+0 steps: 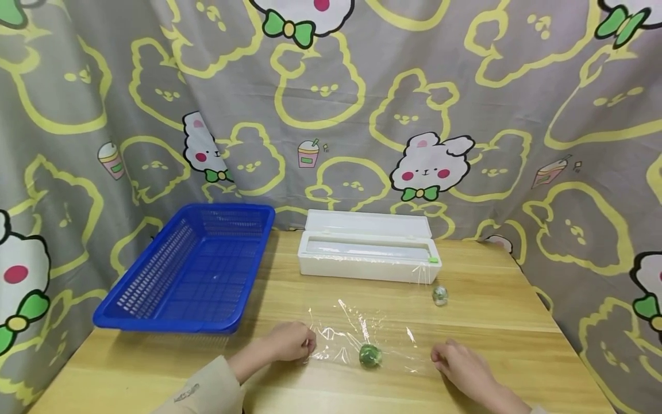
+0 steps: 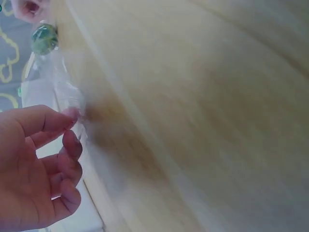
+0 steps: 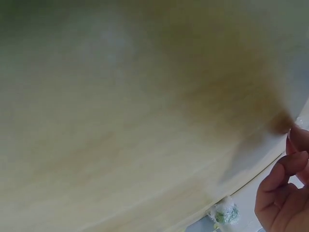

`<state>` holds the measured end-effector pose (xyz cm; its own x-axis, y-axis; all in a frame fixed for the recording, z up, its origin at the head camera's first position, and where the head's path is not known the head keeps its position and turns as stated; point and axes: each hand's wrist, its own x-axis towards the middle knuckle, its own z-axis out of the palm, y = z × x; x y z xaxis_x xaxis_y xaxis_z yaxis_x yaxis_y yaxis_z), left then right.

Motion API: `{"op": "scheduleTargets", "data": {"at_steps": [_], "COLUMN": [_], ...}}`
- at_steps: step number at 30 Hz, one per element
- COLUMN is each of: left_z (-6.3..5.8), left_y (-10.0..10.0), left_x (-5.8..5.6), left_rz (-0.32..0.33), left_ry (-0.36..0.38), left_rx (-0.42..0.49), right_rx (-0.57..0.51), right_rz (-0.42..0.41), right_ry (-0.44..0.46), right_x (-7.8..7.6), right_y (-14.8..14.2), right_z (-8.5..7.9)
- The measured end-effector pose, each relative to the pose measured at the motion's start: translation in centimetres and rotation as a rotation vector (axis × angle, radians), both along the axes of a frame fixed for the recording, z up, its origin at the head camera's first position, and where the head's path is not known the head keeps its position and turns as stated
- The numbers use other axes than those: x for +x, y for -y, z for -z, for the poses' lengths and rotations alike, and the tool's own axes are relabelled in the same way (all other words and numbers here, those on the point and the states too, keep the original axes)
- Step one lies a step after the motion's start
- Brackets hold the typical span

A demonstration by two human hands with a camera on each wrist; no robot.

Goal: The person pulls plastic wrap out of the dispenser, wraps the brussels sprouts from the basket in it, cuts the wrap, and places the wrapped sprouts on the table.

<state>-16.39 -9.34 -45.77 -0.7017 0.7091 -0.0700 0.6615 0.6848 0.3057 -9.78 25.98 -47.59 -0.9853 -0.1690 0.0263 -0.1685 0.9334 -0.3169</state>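
A sheet of clear plastic wrap (image 1: 341,328) spreads over the table between the hands, its surface full of bright glints. My left hand (image 1: 293,341) pinches its near left corner between thumb and forefinger; in the left wrist view the film bunches at the fingertips (image 2: 72,113). At the opposite corner my right hand (image 1: 462,364) pinches the film edge. Between the hands, close to the near edge of the film, is a small round green vegetable like a Brussels sprout (image 1: 369,356). The far end of the film reaches a white wrap dispenser box (image 1: 362,267).
The dispenser's lid (image 1: 368,223) stands raised at the back. Right of the box lies a second green ball (image 1: 440,295) in crinkled film, also visible in the right wrist view. A blue plastic basket (image 1: 253,259) occupies the left side. Patterned grey curtains (image 1: 351,103) surround the wooden table.
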Motion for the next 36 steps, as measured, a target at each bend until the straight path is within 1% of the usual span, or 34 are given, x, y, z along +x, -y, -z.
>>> {"op": "scheduleTargets", "data": {"at_steps": [3,5,8,10,13,16,18,20,26,31,36], "left_z": [-0.6,-0.9,-1.3,-1.5,-1.5,-1.1,-0.8,-0.4,0.3,0.3,0.5], "left_y": [-0.8,-1.8,-3.6,-4.8,-6.3,-7.3,-7.7,-8.1,-8.5,-8.5,-8.5], "left_x": [0.2,0.3,0.5,0.7,0.8,0.9,1.0,1.0,1.1,1.0,1.2], "left_rz": [0.014,0.029,0.041,0.040,0.017,-0.021,-0.042,-0.057,-0.082,-0.085,-0.077], "left_ry": [0.009,-0.005,0.006,0.026,0.110,0.205,0.250,0.272,0.231,0.214,0.184], "left_rx": [-0.007,0.007,0.063,0.105,0.193,0.275,0.306,0.311,0.264,0.248,0.219], "right_rx": [-0.004,-0.006,-0.009,-0.006,-0.006,0.002,0.011,0.019,0.013,0.005,0.000], "right_rz": [-0.011,-0.008,0.003,0.014,0.026,0.033,0.038,0.043,0.041,0.038,0.053], "right_ry": [-0.002,0.001,0.010,0.021,0.034,0.044,0.050,0.055,0.049,0.026,0.080], "right_x": [-0.1,-0.1,-0.2,-0.2,-0.3,-0.3,-0.3,-0.3,-0.2,-0.4,-0.6], "right_y": [0.0,0.0,0.0,0.0,0.0,0.1,0.1,0.1,0.1,0.1,0.2], "right_z": [0.0,0.0,-0.1,-0.2,-0.3,-0.3,-0.2,-0.2,-0.1,-0.2,-0.3]}}
